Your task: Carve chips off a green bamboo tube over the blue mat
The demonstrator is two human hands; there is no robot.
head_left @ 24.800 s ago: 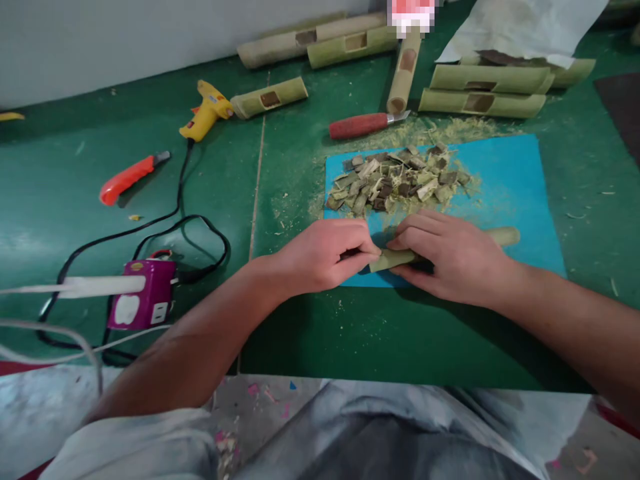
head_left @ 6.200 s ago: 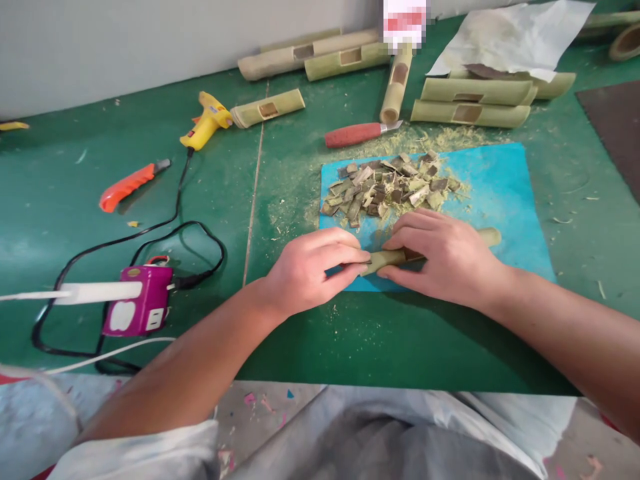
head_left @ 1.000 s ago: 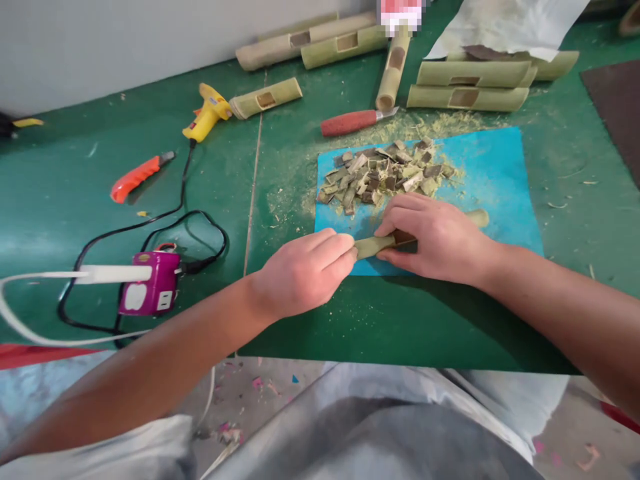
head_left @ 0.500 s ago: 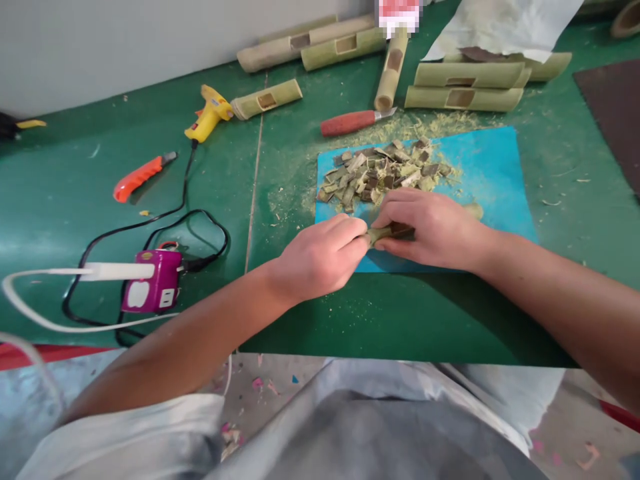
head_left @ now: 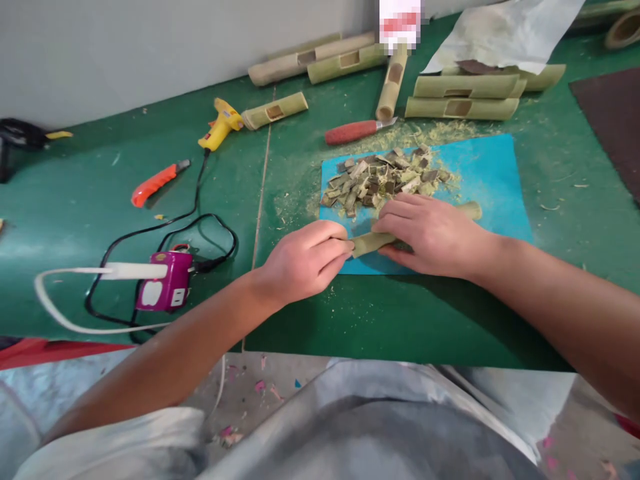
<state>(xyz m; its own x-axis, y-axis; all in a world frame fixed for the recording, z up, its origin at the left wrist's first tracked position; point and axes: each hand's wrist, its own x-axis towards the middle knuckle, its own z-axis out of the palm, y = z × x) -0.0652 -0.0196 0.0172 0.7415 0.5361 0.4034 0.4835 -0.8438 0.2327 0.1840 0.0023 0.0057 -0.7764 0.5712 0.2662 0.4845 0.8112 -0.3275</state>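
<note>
A green bamboo tube [head_left: 370, 244] lies over the near part of a blue sheet [head_left: 493, 167]. My left hand [head_left: 313, 260] is closed at the tube's left end, its fingertips pinched there. Around the tube's middle, my right hand [head_left: 433, 233] is closed with fingers on top and thumb on the near side; the tube's right end shows beyond it. My palm hides the middle part. Just past my hands, a pile of bark chips and shavings [head_left: 375, 180] sits on the sheet.
Behind the sheet lies a red-handled knife [head_left: 353, 132]. Cut bamboo tubes [head_left: 463, 108] lie farther back. To the left are a yellow glue gun [head_left: 219, 127], an orange cutter [head_left: 157, 185] and a purple power adapter [head_left: 164, 283] with cables.
My left hand has moved left, showing more of the tube between my hands. My right hand stays around the tube. The camera view has shifted slightly.
</note>
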